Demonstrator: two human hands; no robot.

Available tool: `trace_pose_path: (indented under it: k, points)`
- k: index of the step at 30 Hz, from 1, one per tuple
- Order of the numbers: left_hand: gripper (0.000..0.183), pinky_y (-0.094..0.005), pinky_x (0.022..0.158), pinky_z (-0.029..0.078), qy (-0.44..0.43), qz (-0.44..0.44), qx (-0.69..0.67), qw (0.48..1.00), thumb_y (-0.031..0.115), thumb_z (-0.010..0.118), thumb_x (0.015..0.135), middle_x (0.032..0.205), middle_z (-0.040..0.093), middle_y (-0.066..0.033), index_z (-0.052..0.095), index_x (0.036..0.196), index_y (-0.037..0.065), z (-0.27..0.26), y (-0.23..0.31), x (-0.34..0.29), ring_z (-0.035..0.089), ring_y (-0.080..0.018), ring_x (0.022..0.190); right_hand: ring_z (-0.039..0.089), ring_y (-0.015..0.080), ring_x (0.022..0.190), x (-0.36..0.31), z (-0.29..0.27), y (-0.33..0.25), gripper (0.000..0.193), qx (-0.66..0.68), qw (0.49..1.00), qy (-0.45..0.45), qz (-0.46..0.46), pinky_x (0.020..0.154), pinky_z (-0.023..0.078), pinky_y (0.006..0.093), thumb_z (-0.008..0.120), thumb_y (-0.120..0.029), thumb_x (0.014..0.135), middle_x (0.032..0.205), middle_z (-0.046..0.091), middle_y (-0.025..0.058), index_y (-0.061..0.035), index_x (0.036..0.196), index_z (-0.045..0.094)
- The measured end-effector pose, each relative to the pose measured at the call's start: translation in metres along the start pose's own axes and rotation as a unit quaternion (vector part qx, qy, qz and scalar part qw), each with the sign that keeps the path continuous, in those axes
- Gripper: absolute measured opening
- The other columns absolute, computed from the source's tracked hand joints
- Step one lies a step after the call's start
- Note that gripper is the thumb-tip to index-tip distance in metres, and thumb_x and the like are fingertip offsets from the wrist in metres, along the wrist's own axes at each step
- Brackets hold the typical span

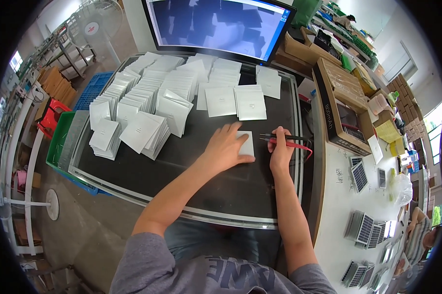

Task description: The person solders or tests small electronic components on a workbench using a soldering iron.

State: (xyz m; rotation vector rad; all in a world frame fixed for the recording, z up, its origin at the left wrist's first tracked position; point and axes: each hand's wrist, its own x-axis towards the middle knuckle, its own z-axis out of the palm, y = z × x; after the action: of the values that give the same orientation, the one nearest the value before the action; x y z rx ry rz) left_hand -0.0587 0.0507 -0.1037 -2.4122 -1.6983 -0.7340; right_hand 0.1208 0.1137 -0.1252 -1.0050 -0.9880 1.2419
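A small white square panel (248, 142) lies on the dark tabletop (206, 191) in front of me. My left hand (224, 148) rests on it with fingers spread, covering its left part. To the right of the panel, my right hand (280, 153) is closed around a pair of test probes, one black (298, 137) and one red (299, 145). Their thin tips point left toward the panel, apart from it. Beyond my hands lie two flat piles of similar white panels (221, 101), and leaning rows of them (138, 98) fill the table's far left.
A lit monitor (216, 24) stands behind the table. On the right, an open cardboard box (346, 105) and several small solar panels (362, 228) are on a white bench (336, 196). A green crate (59, 142) sits left of the table; farther back stands a fan (91, 28).
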Motion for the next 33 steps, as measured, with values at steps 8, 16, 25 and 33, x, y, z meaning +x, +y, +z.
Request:
trace_pose_path:
  k: [8, 16, 25, 33]
  points:
    - [0.077, -0.0391, 0.078, 0.054, -0.19, -0.117, -0.032, 0.974, 0.051, 0.073, 0.075, 0.1, 0.061, -0.0163, 0.053, 0.124, -0.005, -0.005, 0.012, 0.005, 0.062, -0.0311, 0.095, 0.048, 0.0047, 0.055, -0.002, 0.0, 0.007, 0.025, -0.078, 0.995, -0.057, -0.001, 0.05, 0.037, 0.0208, 0.06, -0.023, 0.095, 0.065, 0.055, -0.0016, -0.003, 0.081, 0.06]
    - [0.063, -0.0389, 0.077, 0.054, -0.125, -0.105, -0.04, 0.986, 0.043, 0.077, 0.074, 0.098, 0.059, -0.015, 0.057, 0.11, -0.004, 0.002, 0.012, 0.005, 0.06, -0.0296, 0.097, 0.05, 0.0052, 0.053, 0.0, 0.01, 0.01, 0.024, -0.152, 0.986, -0.035, -0.054, 0.047, 0.038, 0.0206, 0.061, -0.023, 0.094, 0.063, 0.056, -0.0003, -0.0035, 0.08, 0.061]
    - [0.064, -0.0385, 0.082, 0.046, -0.093, -0.096, -0.014, 0.991, 0.046, 0.079, 0.07, 0.108, 0.052, -0.0147, 0.059, 0.105, -0.004, 0.004, 0.014, 0.005, 0.051, -0.0297, 0.104, 0.05, 0.006, 0.049, 0.01, 0.002, 0.011, 0.022, -0.151, 0.986, -0.071, -0.008, 0.043, 0.037, 0.0212, 0.063, -0.021, 0.093, 0.06, 0.057, 0.0016, -0.0015, 0.083, 0.063]
    - [0.069, -0.0431, 0.095, 0.038, -0.046, -0.077, -0.05, 0.995, 0.043, 0.078, 0.072, 0.131, 0.048, -0.0174, 0.057, 0.119, -0.003, 0.018, 0.009, 0.0, 0.043, -0.0325, 0.121, 0.05, 0.0057, 0.049, 0.005, 0.005, 0.008, 0.022, -0.166, 0.983, -0.079, -0.017, 0.044, 0.037, 0.021, 0.064, -0.022, 0.093, 0.061, 0.058, 0.0012, -0.002, 0.083, 0.064]
